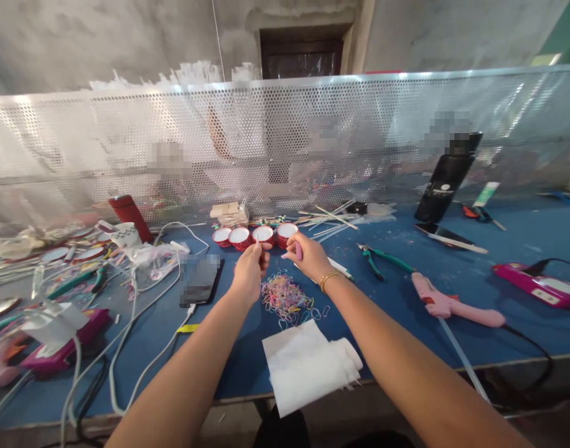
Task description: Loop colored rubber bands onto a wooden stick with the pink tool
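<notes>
My left hand (251, 271) is closed in a pinch, thumb up, just in front of the red round containers with white tops (239, 237). Whatever lies between its fingertips is too small to make out. To its right, my right hand (309, 256), with a gold bracelet (330, 280) at the wrist, has its fingers curled together near the rightmost container (287, 234). I cannot tell what, if anything, it pinches. Below and between both hands lies a heap of small multicoloured loops (285, 296), several of them scattered at its edge.
A folded white cloth (308, 367) lies at the front edge. Rightward are green-handled pliers (387, 256), a pink glue gun (453, 305) and a black bottle (446, 186). A phone (203, 283), white cables and a red flask (130, 218) are leftward. A perforated metal screen (285, 137) stands behind.
</notes>
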Demonstrator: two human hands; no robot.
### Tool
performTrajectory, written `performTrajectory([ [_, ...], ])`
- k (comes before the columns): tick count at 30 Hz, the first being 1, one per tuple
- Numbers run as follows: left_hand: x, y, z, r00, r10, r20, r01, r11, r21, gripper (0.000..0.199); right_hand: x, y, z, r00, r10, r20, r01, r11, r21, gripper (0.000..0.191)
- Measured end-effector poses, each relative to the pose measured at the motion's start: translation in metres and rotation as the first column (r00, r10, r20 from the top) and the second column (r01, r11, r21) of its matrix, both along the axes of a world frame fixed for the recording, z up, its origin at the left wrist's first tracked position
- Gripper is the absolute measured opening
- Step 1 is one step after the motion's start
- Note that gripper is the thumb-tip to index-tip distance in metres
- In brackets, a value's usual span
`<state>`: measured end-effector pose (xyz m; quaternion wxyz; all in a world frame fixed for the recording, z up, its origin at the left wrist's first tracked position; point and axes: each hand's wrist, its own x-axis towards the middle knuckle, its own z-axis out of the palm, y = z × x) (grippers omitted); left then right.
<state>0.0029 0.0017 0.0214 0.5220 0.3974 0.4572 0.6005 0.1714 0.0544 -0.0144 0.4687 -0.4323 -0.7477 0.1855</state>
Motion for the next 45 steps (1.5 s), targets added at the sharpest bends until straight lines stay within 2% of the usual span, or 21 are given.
performTrajectory([
  [3, 0.005, -0.005, -0.001, 0.997, -0.081, 0.018, 0.081, 0.997, 0.011, 0.03, 0.001, -0.004, 0.008, 0.999, -0.03, -0.024, 0.031, 0.999, 0.041, 0.017],
  [5, 0.009, -0.008, -0.004, 0.99, -0.141, 0.005, 0.14, 0.99, 0.023, 0.035, 0.001, -0.01, 0.015, 0.99, -0.048, -0.131, 0.057, 0.996, 0.064, 0.013],
  [6, 0.011, -0.01, -0.005, 0.984, -0.175, -0.006, 0.175, 0.984, 0.029, 0.036, 0.0, -0.014, 0.019, 0.975, -0.021, -0.223, 0.035, 0.998, 0.057, 0.014],
  [9, 0.018, -0.015, -0.007, 0.959, -0.283, -0.021, 0.283, 0.958, 0.051, 0.037, -0.006, -0.025, 0.026, 0.875, 0.13, -0.467, -0.153, 0.988, -0.01, 0.024],
  [11, 0.022, -0.018, -0.008, 0.945, -0.326, -0.004, 0.326, 0.943, 0.069, 0.035, -0.012, -0.031, 0.029, 0.817, 0.167, -0.552, -0.233, 0.971, -0.051, 0.032],
  [13, 0.025, -0.02, -0.008, 0.937, -0.348, -0.004, 0.347, 0.934, 0.086, 0.034, -0.016, -0.035, 0.031, 0.805, 0.171, -0.569, -0.236, 0.971, -0.043, 0.036],
  [17, 0.027, -0.019, -0.009, 0.939, -0.314, -0.142, 0.332, 0.935, 0.123, 0.033, -0.015, -0.038, 0.035, 0.806, 0.164, -0.569, -0.237, 0.97, -0.055, 0.036],
  [21, 0.024, -0.014, -0.013, 0.915, -0.153, -0.373, 0.257, 0.934, 0.248, 0.029, -0.011, -0.037, 0.037, 0.817, 0.172, -0.551, -0.242, 0.968, -0.057, 0.033],
  [24, 0.021, -0.014, -0.015, 0.894, -0.009, -0.448, 0.174, 0.928, 0.328, 0.024, -0.009, -0.035, 0.037, 0.848, 0.11, -0.518, -0.14, 0.99, -0.02, 0.033],
  [26, 0.021, -0.015, -0.015, 0.88, 0.047, -0.472, 0.13, 0.933, 0.336, 0.021, -0.009, -0.034, 0.037, 0.848, 0.091, -0.523, -0.117, 0.993, -0.017, 0.034],
  [31, 0.023, -0.016, -0.016, 0.884, -0.022, -0.466, 0.177, 0.94, 0.292, 0.02, -0.008, -0.034, 0.039, 0.78, 0.196, -0.594, -0.276, 0.96, -0.044, 0.031],
  [35, 0.027, -0.016, -0.016, 0.916, -0.124, -0.381, 0.24, 0.931, 0.275, 0.025, -0.008, -0.035, 0.039, 0.733, 0.225, -0.642, -0.348, 0.935, -0.07, 0.027],
  [38, 0.029, -0.019, -0.014, 0.922, -0.248, -0.298, 0.324, 0.915, 0.24, 0.032, -0.008, -0.034, 0.037, 0.691, 0.217, -0.69, -0.374, 0.924, -0.084, 0.031],
  [40, 0.03, -0.021, -0.013, 0.917, -0.29, -0.275, 0.355, 0.906, 0.23, 0.036, -0.007, -0.033, 0.036, 0.683, 0.211, -0.699, -0.36, 0.93, -0.072, 0.033],
  [45, 0.027, -0.021, -0.016, 0.887, -0.225, -0.402, 0.338, 0.912, 0.234, 0.032, -0.008, -0.034, 0.035, 0.694, 0.204, -0.691, -0.346, 0.936, -0.071, 0.036],
])
